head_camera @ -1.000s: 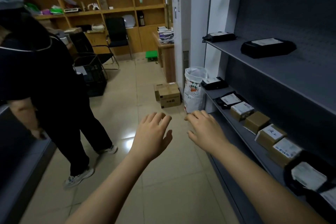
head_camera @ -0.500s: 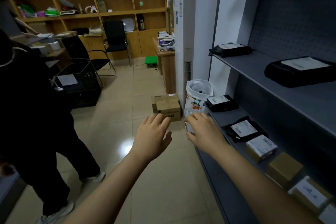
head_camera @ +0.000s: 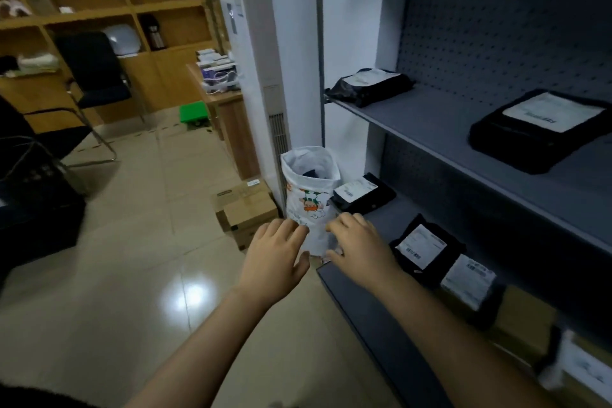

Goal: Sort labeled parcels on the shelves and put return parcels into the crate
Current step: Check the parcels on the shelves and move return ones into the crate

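Head view: both bare arms reach forward and down. The left hand [head_camera: 275,258] is spread flat, palm down, its fingers straight and slightly apart, with nothing in it. The right hand [head_camera: 361,248] is just as flat and empty, and hangs over the far front corner of the lower shelf [head_camera: 361,298]. The fingertips of both hands overlap the foot of a white sack [head_camera: 309,195], which stands upright and open-mouthed on the floor [head_camera: 132,242] against the far end of the shelves. Whether they touch it cannot be told.

Along the lower shelf, from its far end toward the near one, lie:
- a small black parcel [head_camera: 364,195] with a white label
- a labelled black parcel [head_camera: 427,252] just beside the right wrist
- a white-labelled box [head_camera: 468,280] close against it
- a brown box [head_camera: 526,318]

What lies nearer still is too blurred to make out.

On the upper shelf [head_camera: 430,119] a crumpled black parcel [head_camera: 371,86] sits at the far front corner. A flat black parcel [head_camera: 543,131], label up, lies well apart from it toward the near end.

Stacked cardboard cartons [head_camera: 245,209] stand on the floor just left of the sack.
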`<action>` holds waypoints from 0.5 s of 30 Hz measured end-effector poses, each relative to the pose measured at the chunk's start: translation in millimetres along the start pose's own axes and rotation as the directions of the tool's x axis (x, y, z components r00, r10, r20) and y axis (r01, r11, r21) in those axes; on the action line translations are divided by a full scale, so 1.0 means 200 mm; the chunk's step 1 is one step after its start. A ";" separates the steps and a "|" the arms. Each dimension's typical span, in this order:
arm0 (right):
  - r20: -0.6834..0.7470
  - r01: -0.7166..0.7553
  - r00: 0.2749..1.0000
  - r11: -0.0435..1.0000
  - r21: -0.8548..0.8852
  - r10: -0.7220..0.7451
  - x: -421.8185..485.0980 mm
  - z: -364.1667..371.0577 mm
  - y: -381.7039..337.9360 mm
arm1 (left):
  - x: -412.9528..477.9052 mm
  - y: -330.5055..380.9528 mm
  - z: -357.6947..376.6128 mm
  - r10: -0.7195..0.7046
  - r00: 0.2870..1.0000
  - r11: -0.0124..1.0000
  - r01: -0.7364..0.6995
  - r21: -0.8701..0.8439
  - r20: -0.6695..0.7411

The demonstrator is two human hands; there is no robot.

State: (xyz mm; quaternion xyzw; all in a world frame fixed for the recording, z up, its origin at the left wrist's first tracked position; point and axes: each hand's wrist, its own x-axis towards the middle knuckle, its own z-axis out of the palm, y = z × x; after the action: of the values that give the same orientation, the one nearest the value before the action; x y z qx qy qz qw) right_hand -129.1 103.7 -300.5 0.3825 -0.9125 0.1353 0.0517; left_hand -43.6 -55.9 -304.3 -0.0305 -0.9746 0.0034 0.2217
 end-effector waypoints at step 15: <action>0.025 -0.609 0.792 0.793 -0.015 0.609 0.20 0.28 0.29 | 0.71 -0.25 0.64 0.558 0.825 0.808 -0.517 -0.282 0.088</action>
State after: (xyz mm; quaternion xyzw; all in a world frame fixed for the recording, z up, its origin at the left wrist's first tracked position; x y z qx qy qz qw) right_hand -197.7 99.4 -357.7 0.0702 -0.9881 0.1364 -0.0065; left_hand -229.6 -95.5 -358.0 -0.3326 -0.9334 -0.0522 0.1239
